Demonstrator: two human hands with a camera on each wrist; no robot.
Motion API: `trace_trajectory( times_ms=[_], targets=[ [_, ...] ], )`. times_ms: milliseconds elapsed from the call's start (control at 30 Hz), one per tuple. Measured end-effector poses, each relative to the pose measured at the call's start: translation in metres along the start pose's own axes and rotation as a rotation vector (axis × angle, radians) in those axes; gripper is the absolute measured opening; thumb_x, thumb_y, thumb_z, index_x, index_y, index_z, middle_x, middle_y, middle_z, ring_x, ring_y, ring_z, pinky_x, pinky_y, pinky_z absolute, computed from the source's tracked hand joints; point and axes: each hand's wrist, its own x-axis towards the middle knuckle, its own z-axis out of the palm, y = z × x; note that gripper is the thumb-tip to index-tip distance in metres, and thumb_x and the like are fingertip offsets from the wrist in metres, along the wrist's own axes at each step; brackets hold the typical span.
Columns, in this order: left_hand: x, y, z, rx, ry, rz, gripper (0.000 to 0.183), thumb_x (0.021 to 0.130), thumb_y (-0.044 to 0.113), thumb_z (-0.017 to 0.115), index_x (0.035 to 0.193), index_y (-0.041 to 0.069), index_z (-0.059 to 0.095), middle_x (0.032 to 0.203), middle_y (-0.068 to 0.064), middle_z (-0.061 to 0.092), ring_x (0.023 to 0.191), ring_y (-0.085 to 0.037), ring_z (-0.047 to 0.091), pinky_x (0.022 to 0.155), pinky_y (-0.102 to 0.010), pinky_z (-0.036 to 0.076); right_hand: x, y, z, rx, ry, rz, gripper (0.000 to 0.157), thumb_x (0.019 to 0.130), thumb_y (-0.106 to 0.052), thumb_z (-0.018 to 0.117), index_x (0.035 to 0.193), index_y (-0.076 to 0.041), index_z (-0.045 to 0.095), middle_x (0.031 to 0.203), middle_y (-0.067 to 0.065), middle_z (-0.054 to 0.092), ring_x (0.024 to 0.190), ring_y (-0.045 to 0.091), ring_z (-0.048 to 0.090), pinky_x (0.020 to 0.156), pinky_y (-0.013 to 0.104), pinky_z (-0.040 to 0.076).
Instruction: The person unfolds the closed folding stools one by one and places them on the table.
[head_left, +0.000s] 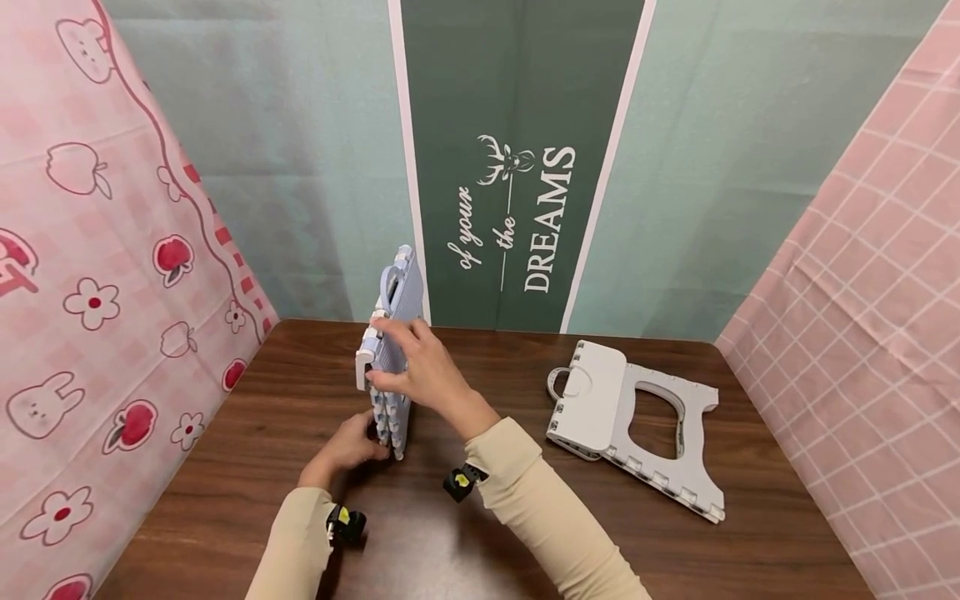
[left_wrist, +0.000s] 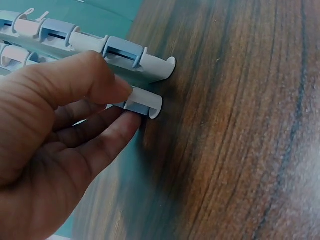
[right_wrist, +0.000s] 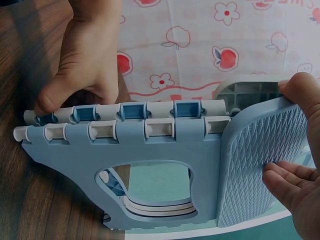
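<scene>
A blue and white folding step stool (head_left: pixel 408 292) stands on end, folded nearly flat, on the table's left half. My left hand (head_left: pixel 351 442) is low at its near side; in the left wrist view the thumb and fingers pinch the foot end of one hinged leg panel (left_wrist: pixel 145 102). A narrow gap separates the two leg panels there. Higher up, my right hand (head_left: pixel 431 375) grips the stool's top part, thumb and fingers spread across the folded seat halves. The right wrist view shows the textured blue seat half (right_wrist: pixel 255 155) against its fingers.
A white folding step stool (head_left: pixel 600 392) lies folded flat on the right of the brown wooden table (head_left: pixel 480 542). Fabric hangs around: a pink printed curtain (head_left: pixel 127 333) at left, a green backdrop (head_left: pixel 517 83) behind, a pink checked cloth (head_left: pixel 862 292) at right.
</scene>
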Motion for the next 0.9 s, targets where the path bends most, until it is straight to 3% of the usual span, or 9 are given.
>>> trace_trajectory(
  times_ms=[200, 400, 633, 900],
  targets=[
    [0.001, 0.001, 0.0, -0.006, 0.005, -0.002, 0.051, 0.056, -0.005, 0.073, 0.104, -0.004, 0.056, 0.076, -0.002, 0.054, 0.073, -0.019, 0.049, 0.068, -0.034, 0.042, 0.0, -0.001, -0.001, -0.009, -0.007, -0.004, 0.065, 0.073, -0.031, 0.079, 0.129, -0.015, 0.05, 0.091, 0.01, 0.047, 0.072, 0.017, 0.046, 0.065, 0.028, 0.045],
    [0.0, 0.006, 0.001, -0.001, 0.024, -0.045, 0.06, 0.053, -0.005, 0.074, 0.11, -0.007, 0.056, 0.083, -0.005, 0.058, 0.076, -0.021, 0.051, 0.071, -0.036, 0.044, 0.0, -0.002, -0.002, -0.017, -0.021, 0.009, 0.066, 0.073, -0.032, 0.079, 0.13, -0.015, 0.05, 0.092, 0.01, 0.047, 0.072, 0.016, 0.046, 0.065, 0.029, 0.045],
    [-0.002, 0.014, 0.0, 0.019, 0.081, -0.095, 0.057, 0.051, -0.002, 0.079, 0.104, -0.006, 0.059, 0.085, -0.006, 0.062, 0.075, -0.02, 0.054, 0.071, -0.036, 0.046, 0.001, -0.004, -0.002, -0.015, -0.015, 0.007, 0.066, 0.072, -0.031, 0.079, 0.129, -0.015, 0.05, 0.091, 0.01, 0.047, 0.072, 0.017, 0.047, 0.065, 0.029, 0.045],
    [-0.004, 0.025, -0.01, -0.077, 0.109, -0.048, 0.052, 0.058, -0.005, 0.078, 0.106, -0.006, 0.056, 0.084, -0.008, 0.062, 0.077, -0.023, 0.059, 0.064, -0.033, 0.048, 0.0, -0.002, -0.001, -0.02, 0.009, 0.001, 0.067, 0.071, -0.031, 0.08, 0.128, -0.015, 0.051, 0.09, 0.01, 0.048, 0.072, 0.017, 0.048, 0.065, 0.029, 0.046]
  ],
)
